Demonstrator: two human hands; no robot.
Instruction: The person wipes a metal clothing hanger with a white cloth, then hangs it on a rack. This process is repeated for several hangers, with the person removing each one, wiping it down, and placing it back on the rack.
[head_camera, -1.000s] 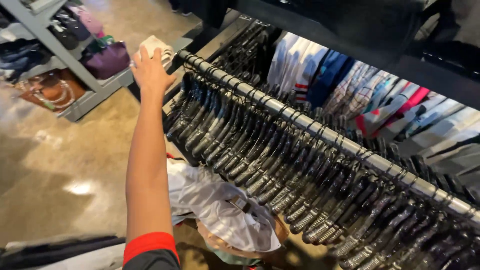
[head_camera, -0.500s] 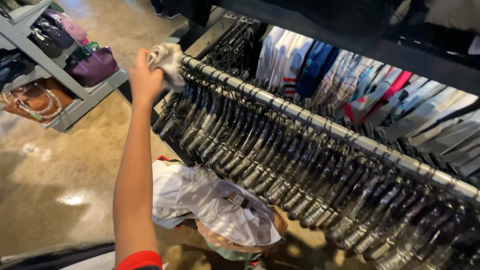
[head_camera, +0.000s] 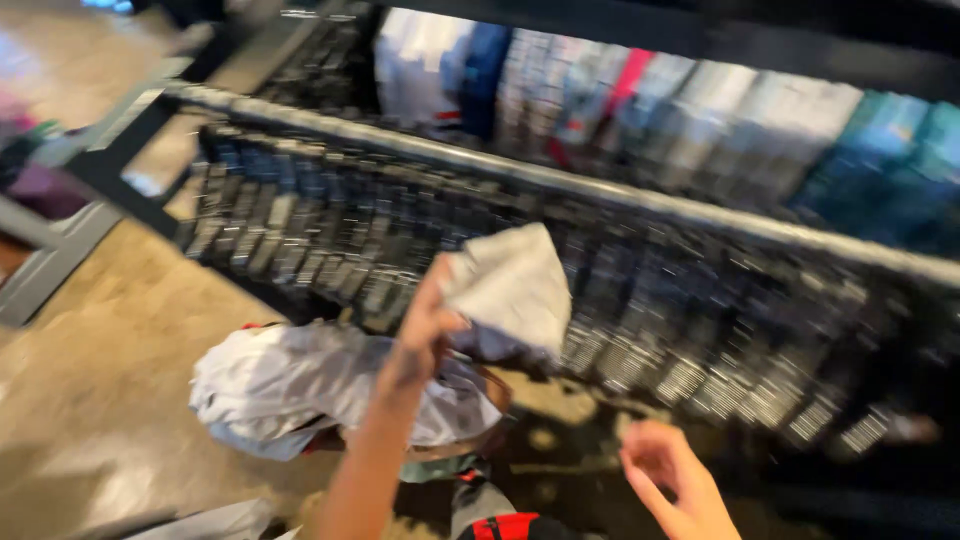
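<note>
Head view — left hand (head_camera: 425, 335) clutching crumpled grey cloth (head_camera: 512, 288), metal rail (head_camera: 560, 180)

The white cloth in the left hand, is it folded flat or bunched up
Bunched up. The left hand grips the white cloth at one edge, and it puffs out unevenly in front of the hanger rail. Motion blur hides finer creases.

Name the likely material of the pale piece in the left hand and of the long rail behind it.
Pale piece: soft fabric by its look, matte, folding limply in the left hand. Rail: probably metal, a smooth grey bar with a dull sheen; blur leaves it uncertain.
</note>
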